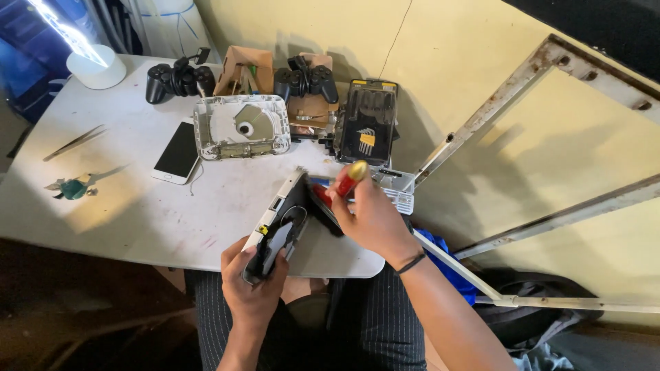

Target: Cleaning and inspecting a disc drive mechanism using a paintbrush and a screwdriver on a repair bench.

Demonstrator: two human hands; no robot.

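My left hand [251,282] grips the near end of an opened white and black game console body [282,213], tilted up on its edge at the table's front. My right hand [371,216] holds a screwdriver with a red and yellow handle [349,180], its shaft pointing down into the console's inside. The tip is hidden behind the casing. A white console lid with a round disc tray [240,127] lies flat farther back on the table.
On the white table [137,206] lie a white phone [177,152], tweezers [74,143], a small teal tool [74,188], two black gamepads [180,79] [306,81], cardboard boxes [242,69], a black bit case [368,120] and a white lamp [96,66]. A metal frame [522,89] leans at the right.
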